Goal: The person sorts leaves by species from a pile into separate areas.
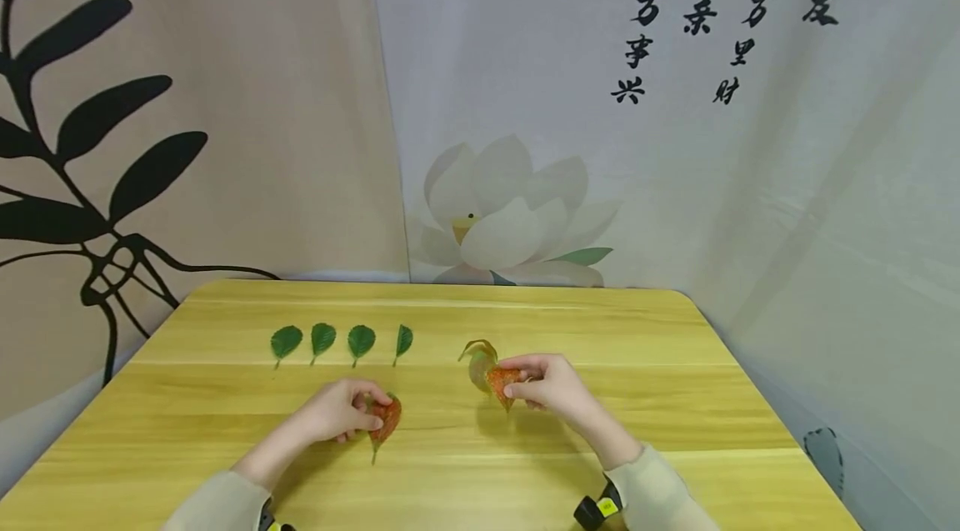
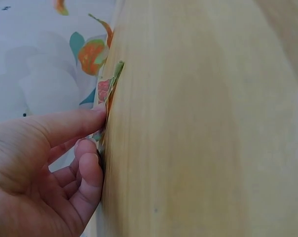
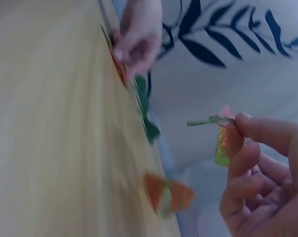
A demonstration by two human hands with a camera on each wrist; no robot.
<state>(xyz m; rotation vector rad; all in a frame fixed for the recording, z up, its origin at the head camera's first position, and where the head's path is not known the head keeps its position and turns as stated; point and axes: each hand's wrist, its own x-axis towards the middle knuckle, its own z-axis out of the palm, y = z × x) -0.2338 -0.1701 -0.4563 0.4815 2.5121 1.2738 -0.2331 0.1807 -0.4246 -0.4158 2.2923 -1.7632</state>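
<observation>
At the middle of the table, my left hand (image 1: 341, 412) pinches a red-orange leaf (image 1: 387, 418) by its left edge, the stem pointing toward me. In the left wrist view this leaf (image 2: 104, 91) appears edge-on, close against the wood, with the thumb and fingers at it. My right hand (image 1: 551, 385) pinches a second red-orange leaf (image 1: 501, 382) between thumb and fingers. The right wrist view shows that leaf (image 3: 228, 133) raised above the table, its pale stem sticking out. Just behind it is a loose leaf (image 1: 480, 371), dull green and brown, with a curled yellow-brown edge (image 1: 478, 344).
Several green leaves (image 1: 361, 341) lie in a row toward the back left of the wooden table (image 1: 637, 348), stems toward me. A printed cloth (image 1: 750, 206) with a plant, a lotus and black characters hangs behind the table's far edge.
</observation>
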